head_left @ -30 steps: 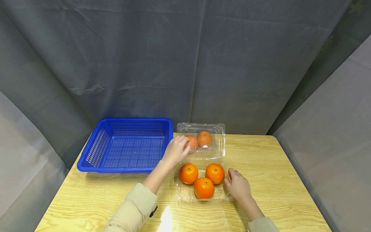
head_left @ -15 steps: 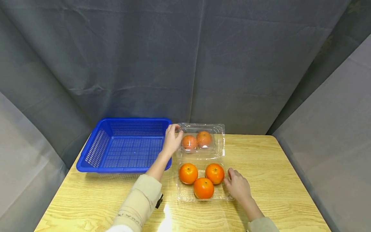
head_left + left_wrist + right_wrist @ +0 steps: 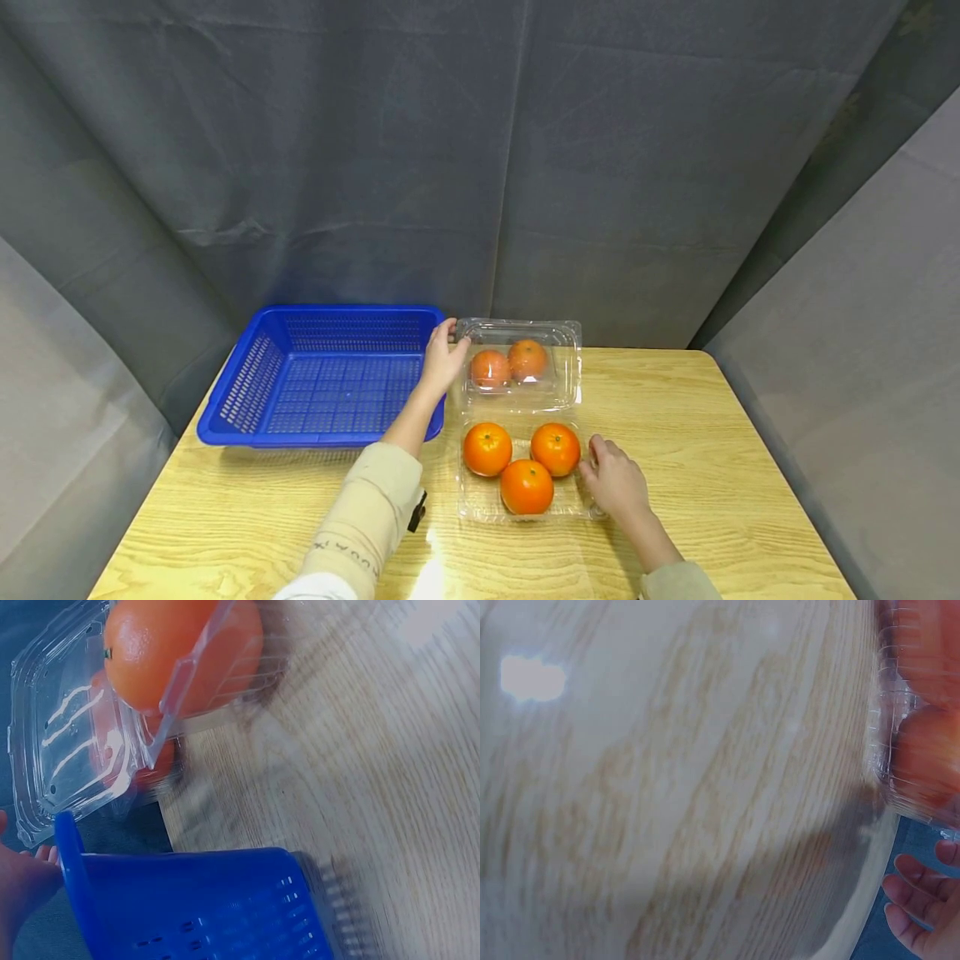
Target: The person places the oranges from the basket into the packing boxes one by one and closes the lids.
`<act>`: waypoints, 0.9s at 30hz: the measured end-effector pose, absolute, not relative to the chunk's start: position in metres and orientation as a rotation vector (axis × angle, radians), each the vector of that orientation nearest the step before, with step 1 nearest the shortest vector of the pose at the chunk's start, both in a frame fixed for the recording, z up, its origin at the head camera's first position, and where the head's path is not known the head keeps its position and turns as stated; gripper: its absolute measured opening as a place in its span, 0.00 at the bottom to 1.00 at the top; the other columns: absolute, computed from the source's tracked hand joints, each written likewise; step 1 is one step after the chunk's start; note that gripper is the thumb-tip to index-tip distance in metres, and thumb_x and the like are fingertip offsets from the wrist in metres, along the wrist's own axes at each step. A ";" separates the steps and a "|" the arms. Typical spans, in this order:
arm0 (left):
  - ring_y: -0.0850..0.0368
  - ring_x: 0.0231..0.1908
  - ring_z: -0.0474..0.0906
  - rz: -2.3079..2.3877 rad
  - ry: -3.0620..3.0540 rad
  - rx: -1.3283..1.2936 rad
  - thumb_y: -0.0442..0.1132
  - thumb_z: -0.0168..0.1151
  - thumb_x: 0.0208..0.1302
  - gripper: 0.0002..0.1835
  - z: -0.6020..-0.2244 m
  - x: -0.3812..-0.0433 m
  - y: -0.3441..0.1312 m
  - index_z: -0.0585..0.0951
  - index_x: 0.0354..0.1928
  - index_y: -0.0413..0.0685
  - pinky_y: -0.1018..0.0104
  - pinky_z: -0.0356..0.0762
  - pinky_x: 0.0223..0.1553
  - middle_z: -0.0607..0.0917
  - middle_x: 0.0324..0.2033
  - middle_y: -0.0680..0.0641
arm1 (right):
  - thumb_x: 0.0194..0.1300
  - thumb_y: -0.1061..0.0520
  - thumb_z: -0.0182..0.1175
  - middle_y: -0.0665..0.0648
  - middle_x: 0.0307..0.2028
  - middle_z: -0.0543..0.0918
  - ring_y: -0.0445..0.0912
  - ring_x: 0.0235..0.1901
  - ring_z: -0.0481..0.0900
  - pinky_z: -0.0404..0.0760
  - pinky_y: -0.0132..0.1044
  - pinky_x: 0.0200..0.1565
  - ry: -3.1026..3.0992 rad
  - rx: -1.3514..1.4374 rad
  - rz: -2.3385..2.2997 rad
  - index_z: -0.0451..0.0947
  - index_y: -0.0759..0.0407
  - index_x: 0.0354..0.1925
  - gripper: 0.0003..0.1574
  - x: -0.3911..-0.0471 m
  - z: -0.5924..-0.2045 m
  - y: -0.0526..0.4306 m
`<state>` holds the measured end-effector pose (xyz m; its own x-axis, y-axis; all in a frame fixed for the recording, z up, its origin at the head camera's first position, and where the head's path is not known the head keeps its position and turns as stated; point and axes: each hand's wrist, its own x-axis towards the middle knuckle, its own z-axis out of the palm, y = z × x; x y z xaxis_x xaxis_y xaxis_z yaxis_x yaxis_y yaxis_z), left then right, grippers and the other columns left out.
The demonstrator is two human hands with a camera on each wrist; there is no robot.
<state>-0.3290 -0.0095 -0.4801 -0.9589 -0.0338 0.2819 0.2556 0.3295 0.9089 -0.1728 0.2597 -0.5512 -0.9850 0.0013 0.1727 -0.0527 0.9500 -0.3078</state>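
An opened clear plastic clamshell box (image 3: 480, 504) lies on the table with three oranges (image 3: 527, 487) in its base. Its lid (image 3: 558, 387) is folded back at the far side, and two more oranges (image 3: 528, 359) show through it. My left hand (image 3: 442, 362) is at the lid's left edge, thumb and fingertips apart near the far corner. In the left wrist view the fingers (image 3: 46, 853) show just below that lid corner (image 3: 30, 836), partly hidden by the basket rim. My right hand (image 3: 618, 483) rests beside the base's right side, fingers loosely bent, holding nothing.
A blue plastic basket (image 3: 322, 439) stands left of the box, its right rim close under my left forearm. Grey curtains (image 3: 637, 167) hang behind and beside the wooden table (image 3: 712, 467).
My left hand has moved left and away, from in front of the left orange behind the lid to the lid's far left corner. The right hand stays put.
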 end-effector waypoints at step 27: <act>0.43 0.47 0.73 -2.043 -2.291 -0.005 0.38 0.49 0.64 0.22 -0.467 -0.325 -0.005 0.67 0.57 0.34 0.56 0.70 0.50 0.77 0.46 0.36 | 0.54 0.56 0.58 0.52 0.22 0.67 0.47 0.18 0.65 0.63 0.38 0.19 -2.913 0.055 0.469 0.66 0.57 0.30 0.10 -0.174 -0.552 0.260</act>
<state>-0.3248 -0.0051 -0.4673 -0.9974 -0.0457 0.0557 0.0502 0.1150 0.9921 -0.1737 0.2595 -0.5521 -0.9812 -0.0064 0.1930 -0.0666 0.9492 -0.3075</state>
